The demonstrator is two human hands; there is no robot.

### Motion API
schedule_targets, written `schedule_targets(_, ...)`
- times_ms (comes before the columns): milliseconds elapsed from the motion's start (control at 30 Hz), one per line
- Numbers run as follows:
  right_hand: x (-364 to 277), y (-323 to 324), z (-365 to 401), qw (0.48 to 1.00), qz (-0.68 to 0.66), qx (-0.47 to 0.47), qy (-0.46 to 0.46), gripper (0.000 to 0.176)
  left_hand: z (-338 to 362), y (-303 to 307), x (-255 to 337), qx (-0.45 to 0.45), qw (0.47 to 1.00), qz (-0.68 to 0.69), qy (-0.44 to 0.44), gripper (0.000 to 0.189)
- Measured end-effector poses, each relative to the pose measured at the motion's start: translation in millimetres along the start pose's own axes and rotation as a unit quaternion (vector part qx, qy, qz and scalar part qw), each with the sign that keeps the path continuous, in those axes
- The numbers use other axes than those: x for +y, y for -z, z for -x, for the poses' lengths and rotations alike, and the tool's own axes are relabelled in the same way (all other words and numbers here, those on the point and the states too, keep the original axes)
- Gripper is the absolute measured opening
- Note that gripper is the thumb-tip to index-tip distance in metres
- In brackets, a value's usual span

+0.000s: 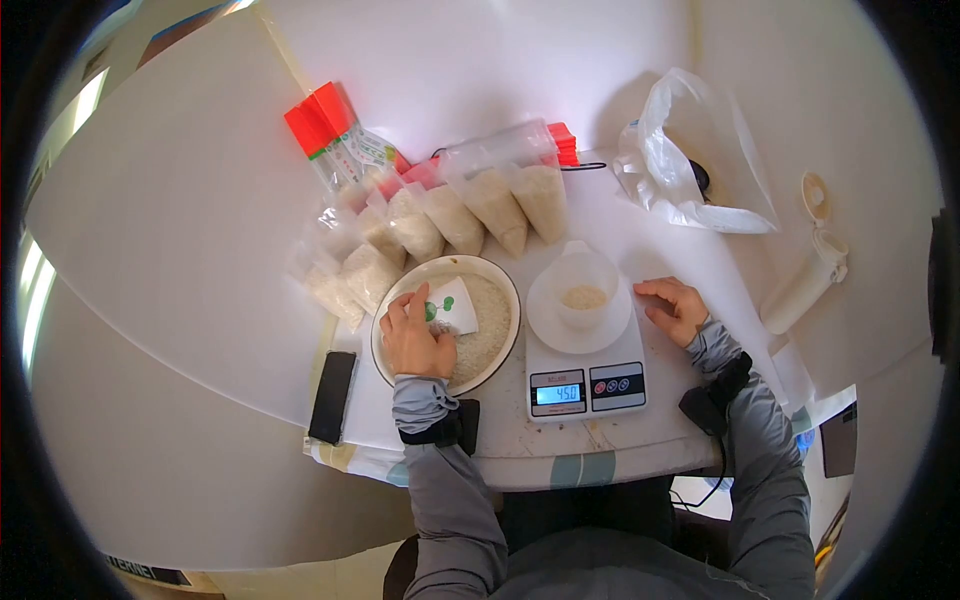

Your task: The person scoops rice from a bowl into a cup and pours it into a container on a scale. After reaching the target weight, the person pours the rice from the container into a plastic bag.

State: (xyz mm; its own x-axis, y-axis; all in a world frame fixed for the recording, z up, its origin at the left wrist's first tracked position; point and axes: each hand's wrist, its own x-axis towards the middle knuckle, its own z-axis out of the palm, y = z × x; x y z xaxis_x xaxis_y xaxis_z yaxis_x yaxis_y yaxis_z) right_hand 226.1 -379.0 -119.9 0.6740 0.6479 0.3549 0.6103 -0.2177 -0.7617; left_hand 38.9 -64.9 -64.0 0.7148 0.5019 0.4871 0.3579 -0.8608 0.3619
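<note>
My left hand point(415, 340) is over a white bowl point(509, 355) of rice point(487, 320). Its fingers are closed round a white paper cup point(452, 306) with a green print, which lies tilted on the rice. My right hand point(676, 308) rests on the table just right of the kitchen scale point(543, 357), holding nothing, its fingers loosely apart. On the scale's round plate stands a translucent plastic cup point(597, 268) with some rice in the bottom. The lit display point(558, 394) shows digits that look like 45.0.
Several clear bags of rice point(455, 217) stand behind the bowl, with red-topped packaging point(322, 115) at the back left. A black phone point(332, 397) lies left. A white plastic bag point(665, 165) and a lidded cream bottle point(805, 280) are at the right. White panels surround the table.
</note>
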Motion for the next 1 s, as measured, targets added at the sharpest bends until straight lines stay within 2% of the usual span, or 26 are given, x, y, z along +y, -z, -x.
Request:
schedule_targets(300, 0.4, -0.4, -0.5, 1.000, 0.004, 0.001, 0.013, 0.035, 0.0, -9.7, -2.5, 0.035, 0.998, 0.049, 0.035, 0.053)
schedule_targets(500, 0.8, -1.2, -1.0, 1.000, 0.020, 0.007, 0.023, 0.036, -2.0, -18.6, -15.9, 0.082, 0.981, 0.163, 0.062, 0.049)
schedule_targets(600, -3.7, 0.6, -0.2, 1.000, -0.008, 0.000, -0.013, 0.036, -4.7, -24.8, -23.9, 0.082, 0.975, 0.188, 0.084, 0.050)
schedule_targets(667, -5.6, 1.4, -0.5, 0.999, -0.022, -0.023, -0.027, 0.036, -5.9, -27.9, -27.5, 0.091, 0.942, 0.307, 0.098, 0.056)
schedule_targets(700, -5.7, 1.3, -0.6, 0.999, -0.022, -0.024, -0.027, 0.036, -6.3, -25.9, -25.7, 0.091, 0.942, 0.307, 0.099, 0.056)
schedule_targets(767, -4.9, 1.1, -0.3, 0.999, -0.031, -0.021, -0.034, 0.036, -6.7, -21.4, -21.4, 0.096, 0.892, 0.426, 0.122, 0.059)
schedule_targets(900, 0.1, -1.3, -0.2, 1.000, -0.001, 0.010, 0.009, 0.035, -9.4, -18.3, -17.2, 0.144, 0.881, 0.442, 0.088, 0.059)
schedule_targets(967, 0.4, -0.9, -0.3, 1.000, -0.001, 0.006, 0.008, 0.036, -9.4, -11.1, -6.9, 0.176, 0.837, 0.503, 0.129, 0.056)
schedule_targets(1000, 1.2, -0.8, -0.5, 1.000, -0.001, 0.006, 0.007, 0.036, -9.8, -10.0, -5.1, 0.175, 0.837, 0.503, 0.129, 0.056)
